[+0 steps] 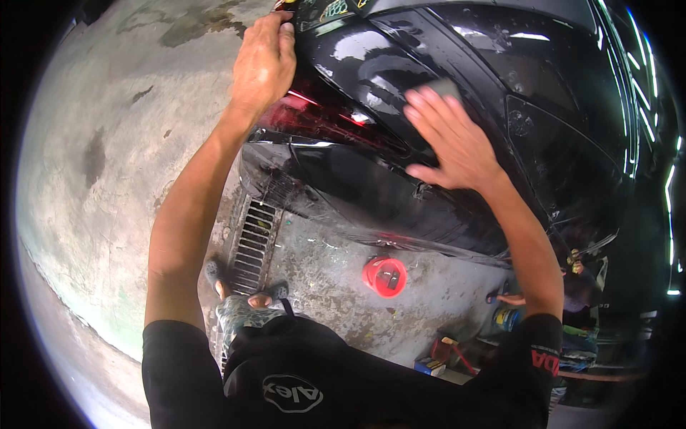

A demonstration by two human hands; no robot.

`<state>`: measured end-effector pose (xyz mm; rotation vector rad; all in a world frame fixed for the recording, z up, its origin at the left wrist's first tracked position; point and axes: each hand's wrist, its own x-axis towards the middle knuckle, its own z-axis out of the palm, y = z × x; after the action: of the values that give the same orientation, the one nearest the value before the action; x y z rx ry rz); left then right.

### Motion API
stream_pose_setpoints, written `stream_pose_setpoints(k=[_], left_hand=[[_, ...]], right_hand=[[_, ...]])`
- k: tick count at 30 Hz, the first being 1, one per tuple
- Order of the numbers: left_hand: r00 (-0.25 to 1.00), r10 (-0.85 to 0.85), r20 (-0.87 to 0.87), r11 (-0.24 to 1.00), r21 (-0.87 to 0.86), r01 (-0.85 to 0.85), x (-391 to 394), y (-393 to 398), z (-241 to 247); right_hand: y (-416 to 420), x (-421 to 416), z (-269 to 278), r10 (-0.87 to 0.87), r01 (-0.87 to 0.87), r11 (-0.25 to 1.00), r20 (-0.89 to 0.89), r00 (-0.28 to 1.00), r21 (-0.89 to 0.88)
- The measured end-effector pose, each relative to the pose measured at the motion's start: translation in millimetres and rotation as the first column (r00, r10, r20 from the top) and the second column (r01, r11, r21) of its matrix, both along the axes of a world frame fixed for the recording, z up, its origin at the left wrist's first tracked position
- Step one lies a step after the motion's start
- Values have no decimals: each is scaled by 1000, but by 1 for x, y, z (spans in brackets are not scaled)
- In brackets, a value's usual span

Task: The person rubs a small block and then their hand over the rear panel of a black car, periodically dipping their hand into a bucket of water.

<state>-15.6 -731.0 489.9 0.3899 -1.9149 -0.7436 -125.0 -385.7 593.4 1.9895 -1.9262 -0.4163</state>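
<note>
Before me is a glossy black car (386, 59), its rear corner with a red tail light (321, 120) between my hands. Flat on the dark body panel, fingers spread and slightly blurred, lies my right hand (453, 139). A greyish flat pad (444, 90) shows at its fingertips, partly beneath them; how it is gripped is unclear. My left hand (265, 59) rests on the car's edge above the tail light, its fingers partly curled over; whether anything is under them is hidden. The lower bodywork appears covered by dark plastic sheeting (375, 230).
On the wet concrete floor stands a red bucket (385, 277) with a dark item inside. A metal drain grate (254, 241) runs beside my feet. At the lower right are a blue box (429, 367), a blue container (506, 318) and another person (576, 289).
</note>
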Motion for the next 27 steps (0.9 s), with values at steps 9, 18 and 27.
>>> stream_pose_setpoints(k=[9,18,27], left_hand=[[1000,-1,-4,1000,-2,1,-11,1,-7],[997,-48,-57,997,66,51,-5,-10,-18],[989,-80,-121,984,147,97,-4,-14,-14]], right_hand=[[-19,9,0,-32,32,999,-26,999,-1],[-124,28,-8,93,-111,980,-118,989,-162],[-180,23,9,277,-293,938,-106,955,-183]])
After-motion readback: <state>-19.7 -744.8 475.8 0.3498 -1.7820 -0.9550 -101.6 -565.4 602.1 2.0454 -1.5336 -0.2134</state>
